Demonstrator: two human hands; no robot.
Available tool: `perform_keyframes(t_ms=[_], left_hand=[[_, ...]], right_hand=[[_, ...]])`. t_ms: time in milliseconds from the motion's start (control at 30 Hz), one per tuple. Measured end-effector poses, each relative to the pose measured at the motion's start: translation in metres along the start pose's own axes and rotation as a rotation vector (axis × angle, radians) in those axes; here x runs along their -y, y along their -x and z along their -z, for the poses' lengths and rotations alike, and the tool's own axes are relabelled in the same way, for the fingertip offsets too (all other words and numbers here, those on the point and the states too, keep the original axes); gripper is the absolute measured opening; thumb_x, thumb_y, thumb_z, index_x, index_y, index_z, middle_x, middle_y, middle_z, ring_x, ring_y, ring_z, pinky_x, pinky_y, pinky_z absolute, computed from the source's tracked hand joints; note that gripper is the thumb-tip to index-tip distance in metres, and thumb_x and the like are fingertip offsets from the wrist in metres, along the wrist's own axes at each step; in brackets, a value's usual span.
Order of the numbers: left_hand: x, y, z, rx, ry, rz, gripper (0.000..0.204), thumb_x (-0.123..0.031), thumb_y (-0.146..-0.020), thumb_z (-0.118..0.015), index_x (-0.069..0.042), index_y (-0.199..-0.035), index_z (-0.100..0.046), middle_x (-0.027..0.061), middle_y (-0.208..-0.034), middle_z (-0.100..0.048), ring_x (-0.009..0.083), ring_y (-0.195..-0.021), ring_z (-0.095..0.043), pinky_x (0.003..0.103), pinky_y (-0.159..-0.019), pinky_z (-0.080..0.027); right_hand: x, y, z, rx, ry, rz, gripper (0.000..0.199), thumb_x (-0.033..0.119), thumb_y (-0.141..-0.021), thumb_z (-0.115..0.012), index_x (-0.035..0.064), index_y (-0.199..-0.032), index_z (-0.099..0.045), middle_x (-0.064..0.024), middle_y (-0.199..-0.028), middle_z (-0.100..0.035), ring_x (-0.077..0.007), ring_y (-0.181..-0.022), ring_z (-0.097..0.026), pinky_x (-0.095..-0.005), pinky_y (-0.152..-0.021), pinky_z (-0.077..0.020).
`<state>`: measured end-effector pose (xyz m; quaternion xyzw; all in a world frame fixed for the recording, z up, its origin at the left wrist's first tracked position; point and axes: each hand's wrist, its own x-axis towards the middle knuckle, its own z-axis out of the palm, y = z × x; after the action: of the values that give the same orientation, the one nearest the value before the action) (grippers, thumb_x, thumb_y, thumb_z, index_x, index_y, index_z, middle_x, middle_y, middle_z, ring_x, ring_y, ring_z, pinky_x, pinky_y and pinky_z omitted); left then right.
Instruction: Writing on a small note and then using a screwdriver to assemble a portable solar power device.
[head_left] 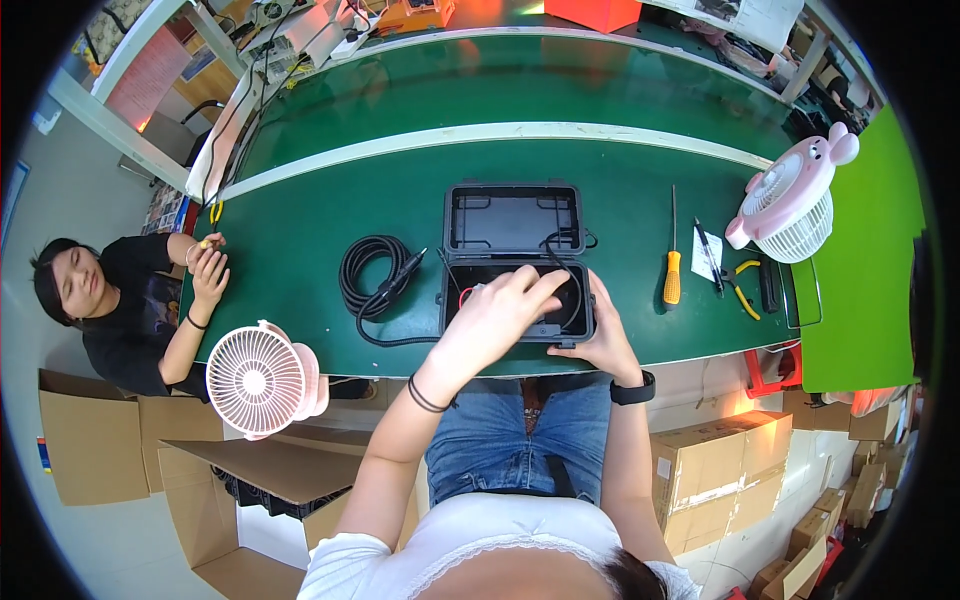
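An open black plastic box [512, 220] lies in front of me, its lid folded back away from me. My left hand [500, 308] reaches over the box with bent fingers down inside it; what the fingertips hold is hidden. My right hand [607, 338] grips the box by its right side and front right corner. A thin black wire [575, 268] loops from the lid area into the box near my left fingers. Some red wire [464, 297] shows inside at the left. From the box's left side a black cable [372, 290] runs out into a coil on the green table.
Right of the box lie a yellow-handled screwdriver [673, 280], a pen [708, 255] on paper and yellow-handled pliers [742, 290]. A pink fan [790, 205] stands at the far right, another pink fan [255, 382] at the front left edge. A person [130, 300] sits at the left.
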<state>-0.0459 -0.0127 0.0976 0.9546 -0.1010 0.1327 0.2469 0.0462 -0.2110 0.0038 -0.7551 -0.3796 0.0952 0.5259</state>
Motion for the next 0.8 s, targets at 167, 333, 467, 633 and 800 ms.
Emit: perform_keyframes(t_ms=[167,333,467,633,800], left_hand=[[-0.014,0.015,0.001,0.087,0.02,-0.036,0.076,-0.046,-0.086,-0.072,-0.026,-0.154,-0.042,0.0117,-0.097,-0.063,0.031,-0.082,-0.068,0.041,-0.065,-0.057],[-0.016,0.019,-0.01,0.168,-0.283,-0.065,0.073,-0.032,-0.084,-0.076,-0.02,-0.149,-0.047,0.0048,-0.091,-0.064,0.0217,-0.08,-0.067,0.036,-0.065,-0.059],[-0.016,0.019,-0.017,0.149,-0.271,-0.074,0.06,-0.031,-0.084,-0.075,-0.015,-0.138,-0.054,0.0046,-0.09,-0.065,0.0208,-0.083,-0.067,0.034,-0.066,-0.058],[-0.013,0.021,-0.017,0.146,-0.282,-0.073,0.049,-0.033,-0.084,-0.075,-0.013,-0.127,-0.061,0.0041,-0.089,-0.066,0.021,-0.084,-0.067,0.033,-0.066,-0.058],[-0.011,0.016,-0.013,0.154,-0.224,-0.032,0.048,-0.034,-0.084,-0.075,-0.014,-0.125,-0.063,0.0049,-0.091,-0.066,0.0226,-0.086,-0.068,0.035,-0.067,-0.058]], right_hand=[[0.006,-0.004,0.007,0.053,-0.027,-0.04,0.12,0.015,-0.053,-0.095,0.0015,-0.155,-0.034,-0.0203,-0.159,-0.035,-0.0351,-0.148,-0.035,-0.0432,-0.12,-0.0338],[0.017,-0.014,0.053,0.145,0.215,-0.034,0.075,-0.005,-0.069,-0.076,0.0042,-0.14,-0.056,-0.0167,-0.152,-0.049,-0.0366,-0.142,-0.045,-0.0431,-0.116,-0.0397],[-0.012,-0.049,0.053,-0.32,-0.11,-0.136,0.051,0.003,-0.097,-0.059,0.009,-0.146,-0.051,-0.0118,-0.141,-0.06,-0.0214,-0.12,-0.062,-0.0333,-0.1,-0.0511],[0.0,-0.096,0.021,-0.219,-0.154,-0.207,0.058,0.035,-0.105,-0.057,0.0122,-0.156,-0.039,-0.0187,-0.144,-0.057,-0.0268,-0.129,-0.057,-0.0352,-0.107,-0.0445],[0.002,-0.103,0.011,-0.12,-0.351,-0.261,0.061,0.021,-0.105,-0.058,0.0073,-0.158,-0.034,-0.0136,-0.15,-0.05,-0.022,-0.137,-0.047,-0.0324,-0.112,-0.039]])
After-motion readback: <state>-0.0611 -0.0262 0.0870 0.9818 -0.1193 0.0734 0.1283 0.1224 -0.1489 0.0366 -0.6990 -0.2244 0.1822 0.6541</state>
